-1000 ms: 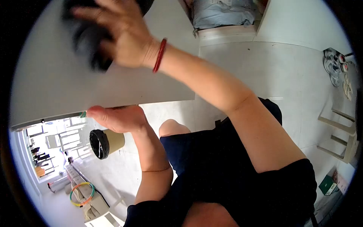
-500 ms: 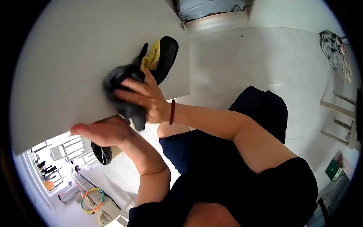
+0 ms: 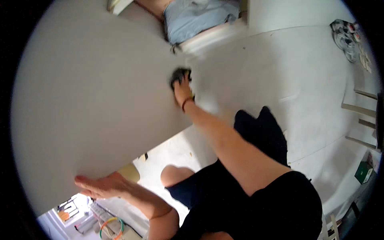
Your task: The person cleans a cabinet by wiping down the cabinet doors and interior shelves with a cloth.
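Note:
A dark cloth (image 3: 181, 76), blurred, lies against the far right edge of a large pale grey panel (image 3: 100, 96). My right hand (image 3: 183, 91), with a dark red bracelet on the wrist, is closed on the cloth and presses it there. At the panel's lower edge my left hand (image 3: 100, 187) grips the board, thumb on the face and the other fingers partly hidden beneath it.
A grey bag (image 3: 200, 20) rests in an opening at the top. Shoes (image 3: 346, 40) and a pale rack (image 3: 360, 110) stand at the right. Behind my left hand are a beige bin (image 3: 130, 173), partly hidden, and a coloured hoop (image 3: 112, 228).
My right hand has carried the cloth across the panel from the upper left to its right edge. The panel's lower edge now slants more, and my left hand appears lower in view.

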{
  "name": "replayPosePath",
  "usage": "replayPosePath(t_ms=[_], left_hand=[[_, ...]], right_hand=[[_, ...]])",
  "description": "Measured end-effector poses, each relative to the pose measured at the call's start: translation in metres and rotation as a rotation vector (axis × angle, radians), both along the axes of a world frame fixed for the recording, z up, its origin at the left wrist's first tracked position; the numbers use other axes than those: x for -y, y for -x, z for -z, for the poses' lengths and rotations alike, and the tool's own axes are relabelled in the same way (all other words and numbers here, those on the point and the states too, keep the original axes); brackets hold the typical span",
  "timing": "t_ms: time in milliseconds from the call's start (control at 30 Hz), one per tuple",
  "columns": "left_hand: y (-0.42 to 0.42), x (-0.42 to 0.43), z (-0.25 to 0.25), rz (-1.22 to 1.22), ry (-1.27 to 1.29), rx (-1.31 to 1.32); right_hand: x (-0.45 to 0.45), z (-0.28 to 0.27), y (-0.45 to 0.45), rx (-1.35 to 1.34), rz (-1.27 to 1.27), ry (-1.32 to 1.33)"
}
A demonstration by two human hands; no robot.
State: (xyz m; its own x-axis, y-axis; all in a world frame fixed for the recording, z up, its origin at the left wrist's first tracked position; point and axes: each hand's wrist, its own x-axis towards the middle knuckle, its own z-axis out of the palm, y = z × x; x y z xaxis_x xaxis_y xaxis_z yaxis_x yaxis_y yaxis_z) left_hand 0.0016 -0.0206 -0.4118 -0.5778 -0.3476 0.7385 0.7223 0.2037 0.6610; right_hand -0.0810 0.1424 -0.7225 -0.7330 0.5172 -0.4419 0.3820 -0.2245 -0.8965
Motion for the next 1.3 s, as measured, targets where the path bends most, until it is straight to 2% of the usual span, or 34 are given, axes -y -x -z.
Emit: replayPosePath(t_ms=[33, 67, 100, 133, 167, 200, 233, 267, 300, 367, 400, 433, 500, 533, 633, 667, 733, 767, 833, 933, 967, 1000, 1067, 1100, 1133, 1167, 1200, 1233, 1300], left_hand=[[-0.003, -0.002, -0.001, -0.004, -0.006, 0.025], [-0.003, -0.002, 0.003, -0.101, 0.000, 0.053], [-0.004, 0.003, 0.007, -0.196, 0.004, 0.079], [-0.007, 0.042, 0.024, -0.188, 0.139, 0.070], [-0.003, 0.073, 0.039, -0.182, 0.261, 0.036], [-0.009, 0.069, 0.037, -0.068, 0.188, 0.117], [-0.016, 0.054, 0.034, 0.046, 0.127, 0.203], [-0.023, 0.037, 0.025, 0.115, 0.052, 0.272], [-0.029, 0.027, 0.014, 0.180, -0.017, 0.353], [-0.037, 0.034, 0.001, 0.109, 0.235, 0.468], [-0.040, 0.038, -0.003, 0.077, 0.364, 0.527], [-0.044, 0.033, -0.008, 0.107, 0.374, 0.556], [-0.046, 0.026, -0.015, 0.176, 0.389, 0.629], [-0.051, 0.029, -0.020, 0.153, 0.424, 0.711], [-0.055, 0.016, -0.022, 0.173, 0.463, 0.674], [-0.048, 0.032, -0.013, 0.267, 0.301, 0.822], [-0.049, 0.048, -0.009, 0.222, 0.483, 0.903], [-0.049, 0.029, -0.033, 0.204, 0.571, 0.936], [-0.064, 0.000, -0.064, 0.260, 0.421, 0.874], [-0.054, 0.011, -0.047, 0.332, 0.381, 0.929], [-0.054, 0.012, -0.051, 0.275, 0.335, 1.057], [-0.058, 0.003, -0.062, 0.164, 0.219, 1.328], [-0.073, -0.018, -0.088, 0.041, -0.037, 1.815], [-0.077, -0.021, -0.077, 0.172, -0.104, 1.993], [-0.088, -0.045, -0.090, 0.387, -0.031, 1.975], [-0.094, -0.084, -0.110, 0.492, 0.098, 1.937], [-0.091, -0.121, -0.128, 0.668, 0.109, 1.810], [-0.077, -0.164, -0.143, 0.735, 0.081, 1.780], [-0.039, -0.250, -0.176, 0.953, 0.066, 1.567]], right_hand=[[0.011, 0.003, -0.014, 0.025, 0.033, 0.045], [0.021, 0.010, -0.024, 0.099, -0.036, 0.092], [0.041, 0.022, -0.031, 0.116, 0.008, 0.018], [0.037, -0.018, -0.054, 0.160, -0.065, 0.107], [0.051, -0.013, -0.057, 0.065, 0.006, 0.066], [0.051, -0.048, -0.072, 0.231, -0.065, 0.065], [0.075, -0.036, -0.068, 0.179, 0.039, 0.080], [0.092, -0.046, -0.073, 0.143, 0.100, 0.007], [0.087, -0.075, -0.081, 0.131, 0.055, 0.081], [0.085, -0.127, -0.090, -0.039, 0.104, -0.106], [0.076, -0.150, -0.097, -0.177, 0.073, -0.096], [0.066, -0.165, -0.106, -0.316, 0.038, -0.093], [0.046, -0.192, -0.111, -0.448, -0.069, 0.101], [0.019, -0.219, -0.120, -0.419, -0.186, 0.588], [-0.026, -0.236, -0.146, -0.541, -0.083, 1.028], [-0.044, -0.250, -0.155, -0.552, -0.013, 1.081], [-0.079, -0.279, -0.179, -0.555, 0.096, 1.075], [-0.098, -0.297, -0.187, -0.513, 0.179, 1.061], [-0.128, -0.342, -0.216, -0.583, 0.241, 0.980], [-0.153, -0.350, -0.240, -0.502, 0.303, 0.967], [-0.168, -0.398, -0.254, -0.457, 0.366, 0.999], [-0.179, -0.428, -0.268, -0.427, 0.386, 0.965], [-0.197, -0.461, -0.293, -0.530, 0.375, 0.982], [-0.207, -0.469, -0.305, -0.529, 0.391, 0.967], [-0.220, -0.470, -0.323, -0.455, 0.366, 1.039], [-0.231, -0.497, -0.334, -0.458, 0.383, 1.052], [-0.245, -0.531, -0.339, -0.461, 0.399, 1.066], [-0.258, -0.557, -0.343, -0.465, 0.421, 1.082], [-0.293, -0.576, -0.345, -0.536, 0.353, 0.736]])
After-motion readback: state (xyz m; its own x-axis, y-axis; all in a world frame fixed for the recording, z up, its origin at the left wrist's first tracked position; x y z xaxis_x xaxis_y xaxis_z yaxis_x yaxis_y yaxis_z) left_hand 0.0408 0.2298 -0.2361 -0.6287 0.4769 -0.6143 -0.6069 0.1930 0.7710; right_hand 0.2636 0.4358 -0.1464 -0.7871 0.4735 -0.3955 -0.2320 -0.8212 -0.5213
